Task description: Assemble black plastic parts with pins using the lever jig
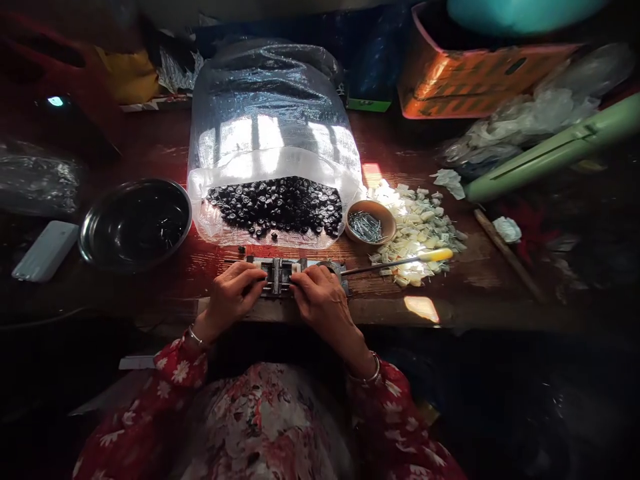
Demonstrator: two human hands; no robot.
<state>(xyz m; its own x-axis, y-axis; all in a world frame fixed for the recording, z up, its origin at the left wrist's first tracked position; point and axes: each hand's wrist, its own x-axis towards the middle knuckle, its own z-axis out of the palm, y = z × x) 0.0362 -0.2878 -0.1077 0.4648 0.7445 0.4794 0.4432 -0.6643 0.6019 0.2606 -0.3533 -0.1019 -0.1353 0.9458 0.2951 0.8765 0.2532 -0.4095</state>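
Both my hands rest on a small dark metal jig (278, 275) at the near edge of the wooden table (470, 280). My left hand (231, 295) pinches something small against the jig's left side. My right hand (320, 297) has its fingers closed and pressed on the jig's right side; what they hold is too small to make out. A tool with a thin metal shaft and a yellow handle (436, 255) sticks out to the right of the jig. Just behind the jig lies an open clear plastic bag (273, 127) full of small black round parts (278, 205).
A dark metal bowl (135, 223) stands at the left, with a white flat object (46, 250) beside it. A small brown bowl of metal pins (369, 223) and a heap of pale small pieces (420, 223) lie at the right. An orange box (480, 80) stands behind.
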